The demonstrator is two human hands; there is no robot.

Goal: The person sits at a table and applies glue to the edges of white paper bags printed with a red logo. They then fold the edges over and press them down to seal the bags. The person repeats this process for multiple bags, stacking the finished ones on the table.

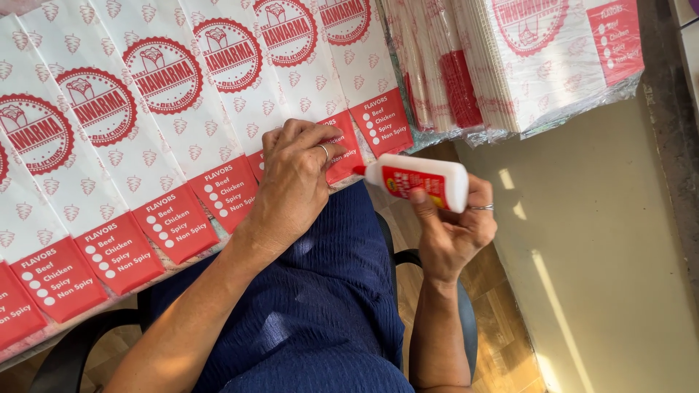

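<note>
A table (54, 331) holds everything here, and only a thin strip of its edge shows. A row of flat white paper bags (182, 116) with red round stamps and red bottom ends lies on it, side by side, each one partly over the next. The left hand (295, 178) rests on one red end near the table edge. Above the right hand (455, 225), further back, sit stacks of the same bags wrapped in clear plastic (510, 65).
</note>
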